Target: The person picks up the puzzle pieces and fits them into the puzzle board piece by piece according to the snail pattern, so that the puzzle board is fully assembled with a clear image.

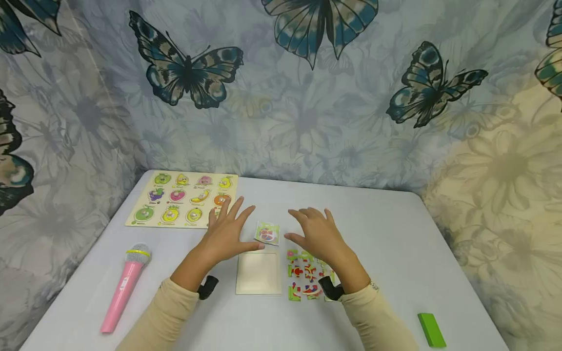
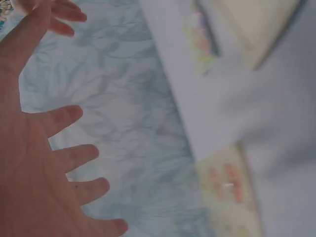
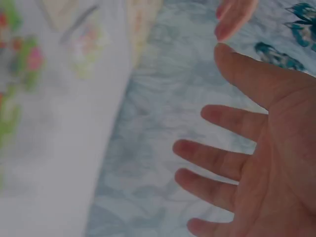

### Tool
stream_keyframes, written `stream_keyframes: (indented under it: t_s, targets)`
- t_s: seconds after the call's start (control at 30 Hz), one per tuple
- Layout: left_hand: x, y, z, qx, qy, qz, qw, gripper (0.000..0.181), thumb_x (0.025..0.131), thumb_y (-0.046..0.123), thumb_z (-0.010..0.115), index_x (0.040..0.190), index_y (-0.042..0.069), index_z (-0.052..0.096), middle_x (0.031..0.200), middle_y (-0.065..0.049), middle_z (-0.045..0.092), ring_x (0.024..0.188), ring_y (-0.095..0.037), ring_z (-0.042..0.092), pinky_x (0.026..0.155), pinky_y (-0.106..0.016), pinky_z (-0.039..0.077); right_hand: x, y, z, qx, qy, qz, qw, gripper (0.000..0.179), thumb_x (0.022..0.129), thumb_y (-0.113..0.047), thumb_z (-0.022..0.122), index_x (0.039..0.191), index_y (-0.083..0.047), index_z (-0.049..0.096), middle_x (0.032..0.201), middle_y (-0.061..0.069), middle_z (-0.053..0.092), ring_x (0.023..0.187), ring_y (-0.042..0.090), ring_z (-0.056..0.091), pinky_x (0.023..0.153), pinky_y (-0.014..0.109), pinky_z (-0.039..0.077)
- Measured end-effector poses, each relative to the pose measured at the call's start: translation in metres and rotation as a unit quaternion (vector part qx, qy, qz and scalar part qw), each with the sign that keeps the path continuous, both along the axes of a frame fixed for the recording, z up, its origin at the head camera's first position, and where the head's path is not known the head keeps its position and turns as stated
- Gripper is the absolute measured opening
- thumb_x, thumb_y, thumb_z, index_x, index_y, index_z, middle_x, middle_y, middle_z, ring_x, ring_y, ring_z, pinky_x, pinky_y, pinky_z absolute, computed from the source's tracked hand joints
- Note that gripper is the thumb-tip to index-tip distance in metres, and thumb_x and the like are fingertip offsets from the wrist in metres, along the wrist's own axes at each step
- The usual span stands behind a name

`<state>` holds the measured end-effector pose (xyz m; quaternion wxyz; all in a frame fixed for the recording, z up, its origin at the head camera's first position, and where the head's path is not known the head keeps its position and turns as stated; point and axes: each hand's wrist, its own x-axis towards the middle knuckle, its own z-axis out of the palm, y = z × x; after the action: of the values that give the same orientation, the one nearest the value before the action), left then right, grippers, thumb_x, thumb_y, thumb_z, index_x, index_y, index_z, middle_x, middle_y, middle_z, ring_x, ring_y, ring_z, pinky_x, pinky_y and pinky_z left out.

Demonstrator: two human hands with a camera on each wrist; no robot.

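- Square tray: pale cream, shallow, with a thin raised rim; it lies flat on the tabletop, its bare inner face up, sides nearly square to the head view.
- Picture card: small, green-edged, with a multicoloured printed picture; it lies at 12 o'clock from the tray, just beside it, turned slightly clockwise.
- Puzzle pieces: flat, irregularly cut, in green, red, pink and white; they lie spread in loose rows at 3 o'clock from the tray, separate, some partly hidden.

Dim wrist views, tabletop blurry
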<state>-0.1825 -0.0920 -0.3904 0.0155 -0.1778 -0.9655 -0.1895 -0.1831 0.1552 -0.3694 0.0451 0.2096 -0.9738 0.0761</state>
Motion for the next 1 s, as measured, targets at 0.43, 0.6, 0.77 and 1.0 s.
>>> stream_keyframes:
  t_s: [0.43,0.6,0.77,1.0]
  targets:
    - [0.017,-0.024,-0.066,0.002,-0.126,-0.011,0.9920,0.096,0.066,0.053,0.083,0.145,0.015,0.045,0.156,-0.017,0.030,0.144,-0.047,0.017,0.103,-0.077,0.017,0.002,0.004,-0.067,0.012,-0.054,-0.009,0.9984,0.036,0.078,-0.020,0.081,0.112,-0.013,0.071,0.116,0.008,0.069,0.114,0.030,0.061,0.105,0.060,0.036]
    - [0.023,-0.026,-0.075,0.006,-0.146,-0.013,0.9892,0.096,0.062,0.045,0.089,0.143,0.015,0.046,0.157,-0.016,0.030,0.145,-0.046,0.016,0.104,-0.076,0.016,0.002,0.007,-0.076,0.025,-0.054,-0.013,0.9981,0.031,0.078,-0.019,0.081,0.107,-0.014,0.072,0.113,0.007,0.069,0.112,0.029,0.062,0.104,0.057,0.038]
    - [0.023,-0.025,-0.079,0.011,-0.150,-0.008,0.9886,0.097,0.060,0.038,0.091,0.143,0.014,0.047,0.158,-0.017,0.027,0.146,-0.046,0.013,0.106,-0.076,0.011,0.000,0.007,-0.081,0.031,-0.056,-0.009,0.9979,0.029,0.079,-0.020,0.080,0.106,-0.015,0.072,0.113,0.005,0.069,0.111,0.028,0.062,0.104,0.055,0.040]
    - [0.021,-0.027,-0.080,0.012,-0.157,-0.011,0.9875,0.098,0.060,0.038,0.091,0.144,0.014,0.046,0.158,-0.017,0.026,0.146,-0.046,0.012,0.105,-0.077,0.011,-0.005,0.004,-0.085,0.034,-0.050,-0.010,0.9981,0.026,0.078,-0.017,0.081,0.102,-0.016,0.073,0.109,0.003,0.070,0.106,0.028,0.064,0.100,0.053,0.043]
